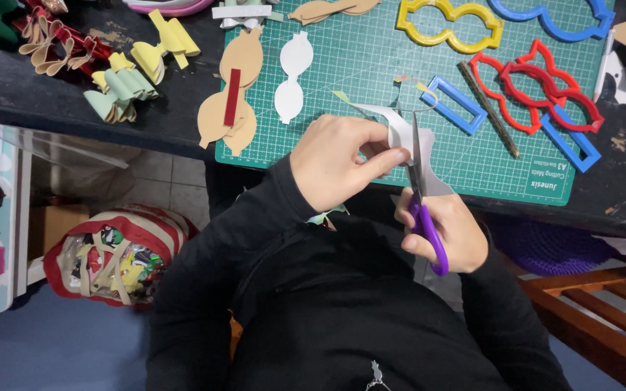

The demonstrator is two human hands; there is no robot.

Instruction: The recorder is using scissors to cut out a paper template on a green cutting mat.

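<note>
White sheet of thin craft material sits between the two hands, just above the near edge of the green cutting mat on the dark table.

The left hand is closed on the sheet, pinching it between the thumb and the fingers. Its fingertips sit very close to the blades. The right hand is closed around the purple-handled scissors, with fingers through the loops. The blades point away from the person, toward the far side of the mat, and the sheet lies between them.

The sheet is long and bendy. Its long way seems to run from the far left, where a thin tail curls up, down to the near right by the scissors, where a wide flap hangs. I cannot tell its whole shape, since the hands hide part of it.

What could go wrong? The blades could nip the left fingertips, because they hold so near the cut. The floppy sheet could bend or slip in the pinch, and then the cut would go crooked. The loose flap could also fold under the blades and get cut by mistake.
</note>
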